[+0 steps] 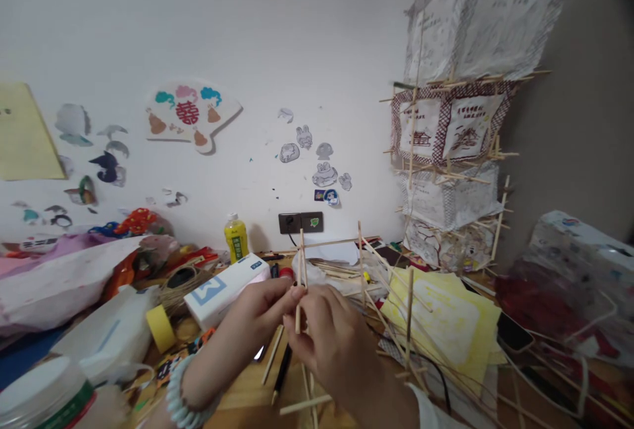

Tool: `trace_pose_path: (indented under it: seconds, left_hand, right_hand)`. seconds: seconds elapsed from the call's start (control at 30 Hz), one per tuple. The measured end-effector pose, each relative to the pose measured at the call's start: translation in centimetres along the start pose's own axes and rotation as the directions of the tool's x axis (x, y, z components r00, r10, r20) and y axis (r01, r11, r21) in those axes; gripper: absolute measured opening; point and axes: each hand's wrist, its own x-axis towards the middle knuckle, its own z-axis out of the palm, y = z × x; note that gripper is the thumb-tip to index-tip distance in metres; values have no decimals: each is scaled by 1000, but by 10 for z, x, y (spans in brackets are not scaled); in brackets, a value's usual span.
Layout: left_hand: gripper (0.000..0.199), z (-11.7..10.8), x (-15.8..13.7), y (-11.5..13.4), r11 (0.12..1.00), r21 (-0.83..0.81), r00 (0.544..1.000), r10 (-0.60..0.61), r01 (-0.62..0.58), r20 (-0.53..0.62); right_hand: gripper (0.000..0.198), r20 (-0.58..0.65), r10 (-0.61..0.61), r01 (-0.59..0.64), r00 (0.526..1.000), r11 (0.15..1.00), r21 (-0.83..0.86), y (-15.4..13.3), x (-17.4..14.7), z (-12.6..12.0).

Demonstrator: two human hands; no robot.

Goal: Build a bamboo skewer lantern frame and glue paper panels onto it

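Close together near the middle of the view, both hands work at thin wooden sticks [302, 247]. My left hand [270, 302], with a pale coiled band [187, 393] on its wrist, pinches an upright stick between thumb and fingers. My right hand [331, 329] has its fingers curled round the same sticks just below. These belong to or touch a loose stick frame [410, 317] reaching right; the exact joint is hidden by the fingers. Under the hands, a black pen or pencil [282, 369] and a loose stick [272, 355] lie on the wooden table [242, 409].
Left stand a tissue box [225, 290], yellow tape roll [160, 329], twine [183, 290], a drink bottle [236, 237] and a lidded jar [42, 393]. Right are yellow paper sheets [446, 323], a phone [514, 332] and a tall paper-and-stick lantern tower [448, 125] by the wall.
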Motion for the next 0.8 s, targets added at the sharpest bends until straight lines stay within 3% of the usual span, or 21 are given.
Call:
trace_pose_path:
  seconds: [0.1,0.37,0.6,0.8]
  left_hand:
    - [38,-3,-3,2,994,95,999,49,-50,13]
    - [35,-5,-9,0,955,285,997,72,-78,30]
    - [34,-6,-10,3,947,304,994,85,-104,75]
    - [35,0,-9,1,957,275,996,82,-88,34]
  right_hand:
    - [16,35,32,-33,999,999,29,0,-2,3]
    - [20,32,-40,38,999,998,53,-3,-8,11]
    - [24,-27,-49,50,998,997,51,-6,-14,16]
    - [23,-87,-15,19,996,998,57,-5,-14,16]
